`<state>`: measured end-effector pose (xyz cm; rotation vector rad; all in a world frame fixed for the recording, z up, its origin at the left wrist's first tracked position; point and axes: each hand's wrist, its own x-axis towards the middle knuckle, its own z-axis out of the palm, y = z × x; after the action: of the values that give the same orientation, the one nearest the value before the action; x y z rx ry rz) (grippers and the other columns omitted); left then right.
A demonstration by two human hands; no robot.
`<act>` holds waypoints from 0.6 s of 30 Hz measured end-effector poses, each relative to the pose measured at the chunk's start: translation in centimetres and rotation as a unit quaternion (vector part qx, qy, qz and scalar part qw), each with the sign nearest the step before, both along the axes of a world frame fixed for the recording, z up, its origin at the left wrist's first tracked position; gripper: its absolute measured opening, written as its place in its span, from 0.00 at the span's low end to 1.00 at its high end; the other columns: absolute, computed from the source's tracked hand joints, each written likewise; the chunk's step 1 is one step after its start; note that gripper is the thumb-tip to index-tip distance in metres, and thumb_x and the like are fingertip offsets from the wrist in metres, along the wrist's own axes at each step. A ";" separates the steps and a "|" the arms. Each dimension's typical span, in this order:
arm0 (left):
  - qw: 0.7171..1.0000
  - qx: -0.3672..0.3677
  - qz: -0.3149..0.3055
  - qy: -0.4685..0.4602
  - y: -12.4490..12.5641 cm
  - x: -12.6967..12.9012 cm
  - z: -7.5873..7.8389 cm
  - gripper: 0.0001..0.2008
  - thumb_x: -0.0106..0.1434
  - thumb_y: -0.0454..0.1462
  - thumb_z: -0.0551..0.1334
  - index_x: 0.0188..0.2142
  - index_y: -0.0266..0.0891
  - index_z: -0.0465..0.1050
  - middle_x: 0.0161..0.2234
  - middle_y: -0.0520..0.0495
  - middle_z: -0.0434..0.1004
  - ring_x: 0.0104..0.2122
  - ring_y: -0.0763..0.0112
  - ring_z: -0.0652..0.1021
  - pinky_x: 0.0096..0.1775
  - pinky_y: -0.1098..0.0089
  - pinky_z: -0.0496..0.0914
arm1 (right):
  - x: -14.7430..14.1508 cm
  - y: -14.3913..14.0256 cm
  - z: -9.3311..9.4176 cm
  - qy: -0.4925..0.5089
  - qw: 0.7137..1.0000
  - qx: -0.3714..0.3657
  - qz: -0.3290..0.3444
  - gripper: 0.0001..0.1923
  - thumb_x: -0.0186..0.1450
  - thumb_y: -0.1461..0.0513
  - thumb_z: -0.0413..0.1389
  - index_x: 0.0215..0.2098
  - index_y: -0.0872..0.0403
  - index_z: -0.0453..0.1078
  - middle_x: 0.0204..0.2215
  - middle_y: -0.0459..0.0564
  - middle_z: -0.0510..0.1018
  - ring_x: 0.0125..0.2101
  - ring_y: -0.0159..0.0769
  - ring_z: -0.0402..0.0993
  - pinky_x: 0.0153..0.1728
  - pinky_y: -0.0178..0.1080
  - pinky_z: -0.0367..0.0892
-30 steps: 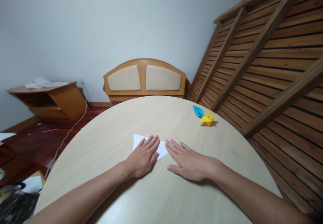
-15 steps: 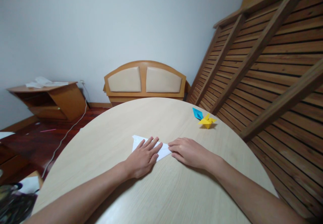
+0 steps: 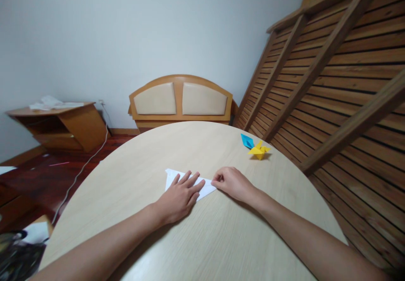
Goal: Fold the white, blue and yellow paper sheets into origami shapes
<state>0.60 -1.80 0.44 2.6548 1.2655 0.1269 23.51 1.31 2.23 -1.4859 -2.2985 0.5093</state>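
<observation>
A folded white sheet of paper (image 3: 206, 190), roughly triangular, lies flat on the round wooden table (image 3: 152, 150). My left hand (image 3: 181, 198) rests on top of it with fingers spread, pressing it down and hiding its middle. At the paper's narrow right tip, my right hand (image 3: 232, 184) pinches the point between thumb and forefinger. Farther back on the right stand a yellow origami bird (image 3: 260, 150) and, touching or just behind it, a blue folded paper piece (image 3: 247, 141).
Slatted wooden panels (image 3: 332, 87) lean along the right side. A bed headboard (image 3: 180, 99) stands beyond the table's far edge. On the left are a low wooden cabinet (image 3: 82, 127) with white papers on top and a white cable (image 3: 84, 169) across the floor.
The fingers of my right hand have drawn in from lying over the paper's tip to a pinch on it. My left hand and the paper stay nearly in place.
</observation>
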 end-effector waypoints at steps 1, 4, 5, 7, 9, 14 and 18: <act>1.000 0.001 0.000 -0.001 0.0 0.0 0.0 0.24 0.75 0.42 0.44 0.68 0.49 0.53 0.70 0.44 0.48 0.68 0.46 0.50 0.62 0.40 0.53 | 0.0 0.3 0.1 0.003 1.000 -0.018 -0.008 0.09 0.61 0.59 0.59 0.32 0.55 0.80 0.31 0.51 0.83 0.31 0.36 0.76 0.32 0.34 0.63; 1.000 0.003 -0.003 0.000 0.0 0.0 -0.1 0.24 0.75 0.41 0.44 0.69 0.49 0.52 0.70 0.43 0.48 0.68 0.45 0.50 0.62 0.39 0.53 | -0.1 1.4 0.8 -0.017 0.996 -0.085 -0.017 0.07 0.58 0.60 0.61 0.30 0.56 0.79 0.28 0.49 0.82 0.29 0.34 0.74 0.27 0.32 0.60; 1.000 0.003 -0.004 0.001 0.0 0.0 -0.1 0.24 0.75 0.42 0.44 0.69 0.49 0.52 0.70 0.43 0.48 0.69 0.45 0.50 0.62 0.39 0.52 | -0.1 1.8 1.2 -0.034 0.993 -0.112 -0.014 0.07 0.57 0.60 0.61 0.29 0.56 0.79 0.27 0.49 0.81 0.28 0.33 0.73 0.26 0.32 0.59; 1.000 0.004 -0.004 0.003 0.0 -0.1 -0.2 0.24 0.75 0.42 0.43 0.69 0.49 0.52 0.70 0.43 0.47 0.69 0.45 0.50 0.62 0.39 0.52 | -0.3 2.5 1.9 -0.082 0.984 -0.160 -0.010 0.07 0.55 0.60 0.62 0.27 0.57 0.79 0.23 0.47 0.78 0.25 0.32 0.70 0.23 0.32 0.56; 1.000 0.004 -0.002 0.002 0.1 -0.1 -0.3 0.24 0.75 0.42 0.43 0.68 0.49 0.52 0.70 0.43 0.47 0.69 0.46 0.49 0.62 0.39 0.52 | -0.5 3.2 2.6 -0.118 0.973 -0.197 0.006 0.07 0.54 0.61 0.61 0.24 0.58 0.78 0.20 0.46 0.75 0.23 0.30 0.66 0.22 0.32 0.54; 1.000 0.002 0.003 -0.002 0.0 -0.1 -0.4 0.24 0.75 0.42 0.43 0.69 0.49 0.52 0.71 0.43 0.46 0.69 0.47 0.49 0.63 0.39 0.51 | -0.9 4.2 3.4 -0.125 0.967 -0.220 0.030 0.08 0.52 0.61 0.63 0.20 0.59 0.76 0.18 0.47 0.73 0.22 0.31 0.63 0.23 0.34 0.53; 1.000 0.001 0.006 -0.001 0.0 -0.1 -0.4 0.24 0.75 0.42 0.43 0.69 0.49 0.51 0.71 0.43 0.46 0.69 0.47 0.49 0.63 0.39 0.51 | -0.9 4.6 3.1 -0.110 0.967 -0.227 0.035 0.09 0.51 0.60 0.64 0.20 0.58 0.75 0.17 0.47 0.72 0.21 0.30 0.62 0.23 0.34 0.53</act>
<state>0.54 -1.77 0.02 2.6492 1.2812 0.1321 22.63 5.96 5.35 -1.7436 -2.5286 0.9920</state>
